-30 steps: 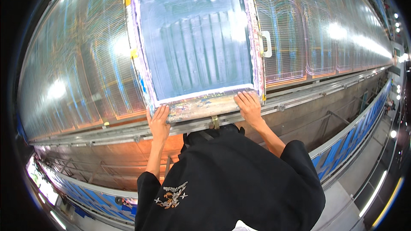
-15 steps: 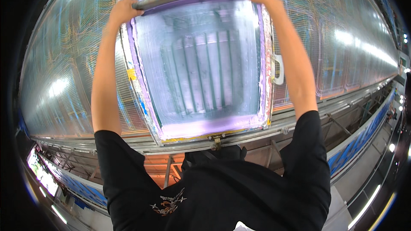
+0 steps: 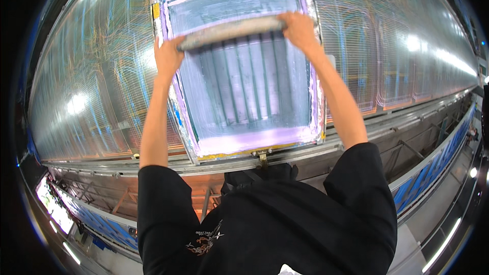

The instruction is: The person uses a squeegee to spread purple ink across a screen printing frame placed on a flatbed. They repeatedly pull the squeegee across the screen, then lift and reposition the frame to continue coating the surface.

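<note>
Across the upper half of a purple-smeared rectangular screen frame (image 3: 157,12), set by the near edge of the shiny striped counter (image 3: 104,79), the person's left hand (image 3: 169,59) and right hand (image 3: 301,31) clamp opposite ends of a stained beige bar (image 3: 233,31), likely for steadiness.

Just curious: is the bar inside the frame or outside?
Inside: the bar, left hand and right hand at its ends, crosses the frame between far and near edges.

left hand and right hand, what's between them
In the head view, a long bar spans from the left hand to the right hand, across the framed screen.
</note>
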